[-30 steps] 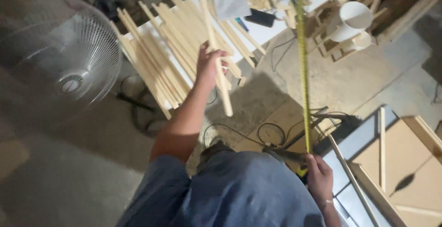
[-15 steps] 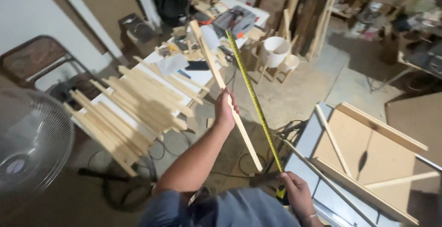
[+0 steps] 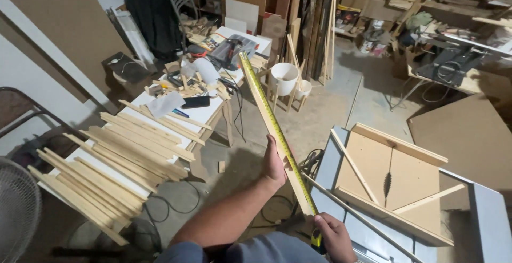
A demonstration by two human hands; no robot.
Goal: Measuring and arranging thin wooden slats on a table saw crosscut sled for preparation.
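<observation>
wood strip (image 3: 266, 119) runs from centre frame to bottom centre, left hand (image 3: 274, 162) clamped round its middle. right hand (image 3: 333, 236) grips the tape (image 3: 277, 135) case; best keep the blade flat and taut along it.

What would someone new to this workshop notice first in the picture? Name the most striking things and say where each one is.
In the middle, the left hand holds a long wooden strip with a yellow tape measure stretched along it, its case in the right hand at the bottom. To the left, a white table carries a stack of similar wooden strips. To the right stands a table saw with a wooden sled.
</observation>
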